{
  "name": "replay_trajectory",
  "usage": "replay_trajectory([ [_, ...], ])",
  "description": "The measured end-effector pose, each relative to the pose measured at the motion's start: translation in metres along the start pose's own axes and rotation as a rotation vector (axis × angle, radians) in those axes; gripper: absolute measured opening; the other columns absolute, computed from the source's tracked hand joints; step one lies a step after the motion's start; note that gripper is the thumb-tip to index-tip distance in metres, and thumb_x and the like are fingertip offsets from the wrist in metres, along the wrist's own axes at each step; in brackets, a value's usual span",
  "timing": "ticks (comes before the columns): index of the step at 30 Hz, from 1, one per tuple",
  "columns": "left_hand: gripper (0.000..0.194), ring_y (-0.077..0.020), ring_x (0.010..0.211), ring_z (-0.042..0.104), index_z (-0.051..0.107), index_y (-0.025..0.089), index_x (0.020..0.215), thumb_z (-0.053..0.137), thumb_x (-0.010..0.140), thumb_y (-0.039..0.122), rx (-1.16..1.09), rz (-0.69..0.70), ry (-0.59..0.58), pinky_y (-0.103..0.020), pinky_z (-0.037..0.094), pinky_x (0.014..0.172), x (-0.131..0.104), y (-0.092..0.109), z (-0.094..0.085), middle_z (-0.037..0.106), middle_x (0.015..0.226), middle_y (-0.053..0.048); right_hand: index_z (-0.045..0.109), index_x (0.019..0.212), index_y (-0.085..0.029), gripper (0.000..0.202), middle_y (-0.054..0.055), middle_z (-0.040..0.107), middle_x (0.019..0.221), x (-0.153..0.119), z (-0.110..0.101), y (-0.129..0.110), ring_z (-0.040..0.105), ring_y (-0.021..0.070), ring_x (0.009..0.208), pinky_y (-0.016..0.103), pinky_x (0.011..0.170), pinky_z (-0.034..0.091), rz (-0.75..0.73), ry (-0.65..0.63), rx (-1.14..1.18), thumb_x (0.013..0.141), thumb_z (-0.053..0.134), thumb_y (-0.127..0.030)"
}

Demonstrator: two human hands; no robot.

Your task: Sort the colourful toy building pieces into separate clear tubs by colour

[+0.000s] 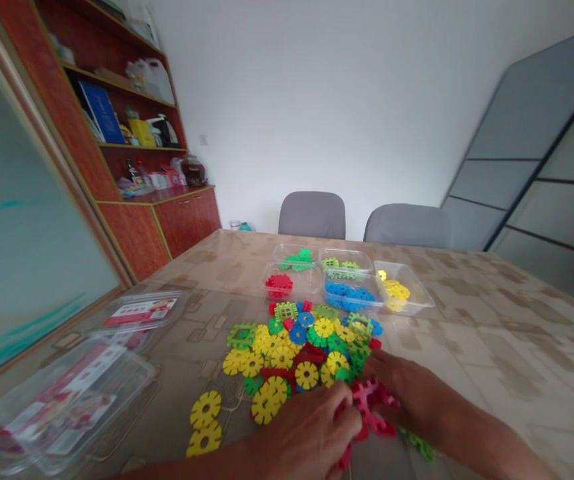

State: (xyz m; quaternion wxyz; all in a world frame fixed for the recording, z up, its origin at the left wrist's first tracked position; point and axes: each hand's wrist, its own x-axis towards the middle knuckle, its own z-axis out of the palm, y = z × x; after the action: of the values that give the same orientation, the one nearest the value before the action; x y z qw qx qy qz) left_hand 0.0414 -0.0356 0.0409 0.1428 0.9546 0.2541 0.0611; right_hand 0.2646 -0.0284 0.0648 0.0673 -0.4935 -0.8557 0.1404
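Note:
My left hand (311,430) is at the near edge of a pile of plastic pieces, its fingers curled together beside a red piece; what they grip is hidden. My right hand (401,387) reaches in from the right, fingers bent down over red square pieces (369,403). Its fingertips are mostly hidden. The pile holds yellow flower discs (307,375), blue discs (297,334), green discs (317,336) and light green squares (241,336). Two yellow discs (205,409) lie apart at the left of my left hand.
Behind the pile, clear boxes hold red (279,286), green (297,261), light green (343,267), blue (349,295) and yellow (395,293) pieces. Clear lids (131,373) lie at the left of the table (471,347). Two grey chairs (311,213) stand behind it.

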Motion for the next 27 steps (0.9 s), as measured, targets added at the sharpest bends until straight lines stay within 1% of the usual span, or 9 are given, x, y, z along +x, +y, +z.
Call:
replay_trajectory([
  [3, 0.021, -0.0205, 0.086, 0.058, 0.052, 0.020, 0.101, 0.058, 0.082, 0.022, 0.023, 0.049, -0.007, -0.025, 0.045, 0.061, 0.001, 0.001, -0.001, 0.056, 0.110, -0.008, 0.059, 0.088, -0.018, 0.014, 0.005, 0.067, 0.087, 0.001, 0.000, -0.002, 0.062, 0.0178, 0.076, 0.026, 0.064, 0.041, -0.007, -0.019, 0.049, 0.076, 0.057, -0.011],
  [7, 0.010, -0.0185, 0.085, 0.060, 0.054, 0.020, 0.095, 0.056, 0.085, 0.020, 0.006, 0.056, 0.005, -0.023, 0.043, 0.061, 0.001, 0.002, -0.004, 0.058, 0.107, -0.006, 0.057, 0.080, -0.019, 0.009, 0.000, 0.066, 0.076, 0.001, -0.002, -0.001, 0.059, 0.0141, 0.067, 0.022, 0.057, 0.036, -0.018, -0.042, 0.127, 0.076, 0.057, -0.010],
  [11, 0.020, -0.0164, 0.087, 0.059, 0.054, 0.022, 0.098, 0.059, 0.080, 0.016, -0.154, 0.075, 0.036, -0.022, 0.044, 0.065, -0.002, 0.002, -0.010, 0.056, 0.112, -0.004, 0.058, 0.078, -0.019, 0.011, -0.001, 0.066, 0.074, 0.000, -0.003, 0.002, 0.058, 0.0136, 0.066, 0.022, 0.056, 0.035, -0.008, -0.043, 0.128, 0.074, 0.057, -0.008],
  [13, 0.025, -0.0163, 0.089, 0.058, 0.054, 0.022, 0.098, 0.059, 0.076, 0.012, -0.244, 0.052, 0.087, -0.023, 0.044, 0.070, -0.004, 0.001, -0.017, 0.055, 0.112, -0.004, 0.060, 0.078, -0.019, 0.013, -0.001, 0.066, 0.075, 0.000, -0.004, 0.001, 0.059, 0.0146, 0.069, 0.023, 0.059, 0.036, 0.004, -0.033, 0.120, 0.073, 0.057, -0.008],
  [16, 0.029, -0.0172, 0.096, 0.055, 0.053, 0.022, 0.095, 0.056, 0.071, 0.005, -0.315, -0.006, 0.196, -0.024, 0.043, 0.078, -0.002, -0.008, -0.034, 0.054, 0.111, -0.003, 0.062, 0.080, -0.020, 0.013, -0.001, 0.067, 0.077, -0.001, -0.007, -0.002, 0.059, 0.0150, 0.069, 0.023, 0.060, 0.038, -0.007, -0.061, 0.148, 0.073, 0.058, -0.009],
  [19, 0.028, -0.0161, 0.092, 0.053, 0.052, 0.021, 0.090, 0.055, 0.069, 0.003, -0.310, -0.051, 0.312, -0.025, 0.042, 0.078, 0.003, -0.030, -0.057, 0.055, 0.101, -0.002, 0.063, 0.080, -0.020, 0.013, 0.000, 0.067, 0.077, -0.002, -0.011, -0.008, 0.058, 0.0157, 0.069, 0.024, 0.059, 0.039, 0.011, -0.087, 0.141, 0.073, 0.057, -0.011],
  [22, 0.022, -0.0155, 0.083, 0.053, 0.051, 0.019, 0.083, 0.056, 0.068, 0.004, -0.251, -0.130, 0.410, -0.024, 0.041, 0.074, 0.012, -0.063, -0.080, 0.056, 0.089, 0.000, 0.065, 0.082, -0.020, 0.015, 0.002, 0.068, 0.081, -0.003, -0.018, -0.015, 0.059, 0.0172, 0.072, 0.025, 0.061, 0.041, 0.047, -0.090, 0.115, 0.072, 0.058, -0.013],
  [25, 0.019, -0.0152, 0.074, 0.052, 0.053, 0.019, 0.081, 0.058, 0.067, 0.006, -0.234, -0.185, 0.439, -0.023, 0.040, 0.065, 0.025, -0.095, -0.100, 0.055, 0.080, 0.002, 0.065, 0.083, -0.020, 0.016, 0.001, 0.068, 0.081, -0.003, -0.025, -0.020, 0.058, 0.0172, 0.072, 0.026, 0.062, 0.042, 0.055, -0.098, 0.124, 0.071, 0.058, -0.013],
  [27, 0.019, -0.0150, 0.071, 0.052, 0.053, 0.018, 0.081, 0.059, 0.066, 0.007, -0.232, -0.201, 0.446, -0.023, 0.039, 0.063, 0.036, -0.114, -0.108, 0.055, 0.076, 0.002, 0.065, 0.082, -0.020, 0.016, 0.001, 0.068, 0.081, -0.002, -0.027, -0.021, 0.058, 0.0164, 0.071, 0.025, 0.061, 0.042, 0.042, -0.097, 0.146, 0.071, 0.057, -0.012],
])
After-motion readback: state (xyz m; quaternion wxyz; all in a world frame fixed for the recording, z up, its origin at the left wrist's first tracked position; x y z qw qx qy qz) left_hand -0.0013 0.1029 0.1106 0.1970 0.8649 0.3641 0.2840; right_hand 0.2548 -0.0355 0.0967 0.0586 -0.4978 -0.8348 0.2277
